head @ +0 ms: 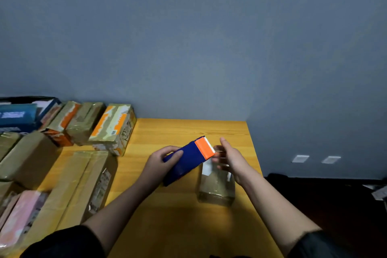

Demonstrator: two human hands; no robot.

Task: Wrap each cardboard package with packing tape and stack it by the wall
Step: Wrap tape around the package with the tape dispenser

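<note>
Left hand [162, 160] gripped a blue and orange tape dispenser [187, 160] at frame centre, right hand [230, 158] pinched clear tape [218, 154] above a small tape-wrapped package [215, 188] on the desk [178, 216], wrapped packages [113, 126] stacked upper left

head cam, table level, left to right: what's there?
pink package → long cardboard box → left hand → tape dispenser → right hand, above a small taped package → wall sockets

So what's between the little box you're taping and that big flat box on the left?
Just bare yellow table and the left forearm crossing it, in the head view.
</note>
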